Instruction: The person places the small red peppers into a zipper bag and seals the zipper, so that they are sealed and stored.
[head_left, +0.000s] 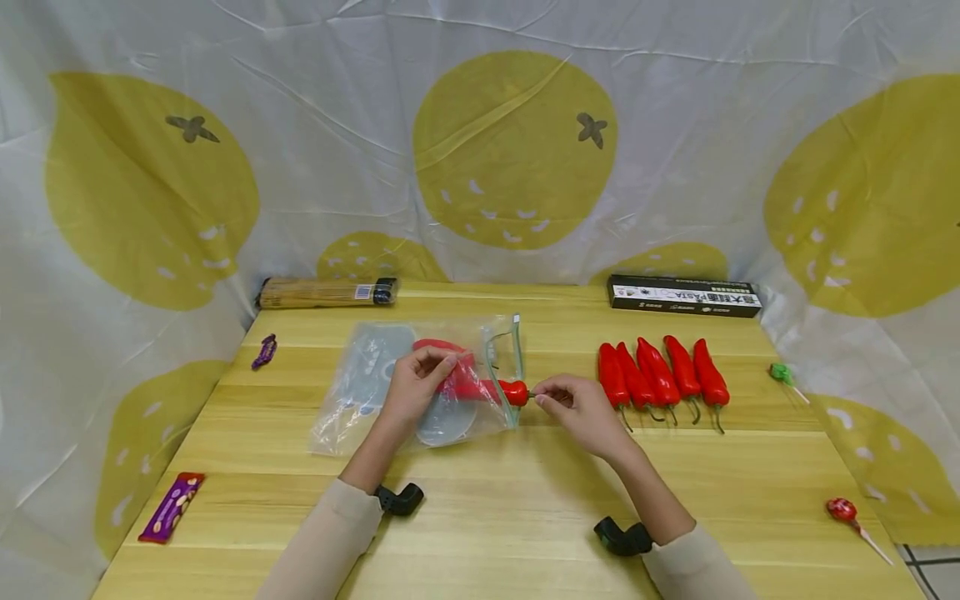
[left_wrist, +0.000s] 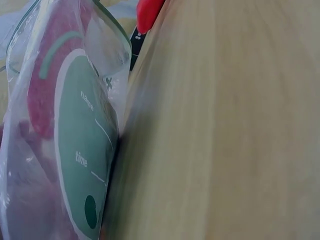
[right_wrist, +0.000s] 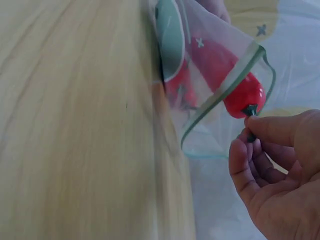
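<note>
A clear zip bag (head_left: 341, 421) with a green printed label lies on the wooden table, its green-edged mouth open to the right. My left hand (head_left: 418, 385) pinches the upper film of the bag between thumb and fingers. A red chili pepper (right_wrist: 245, 97) reaches partway through the mouth, its tip inside and its stem end outside. My right hand (head_left: 581, 410) pinches that green stem between thumb and fingertips. Another red pepper (head_left: 435, 343) shows through the plastic, deeper in the bag. Several red peppers (head_left: 658, 375) lie in a row to the right of my right hand.
At the back are a pack of dry noodles (head_left: 322, 292) and a black pasta box (head_left: 684, 297). A small purple candy (head_left: 264, 352) and a purple chocolate bar (head_left: 172, 508) lie left; green (head_left: 782, 373) and red lollipops (head_left: 842, 510) lie right.
</note>
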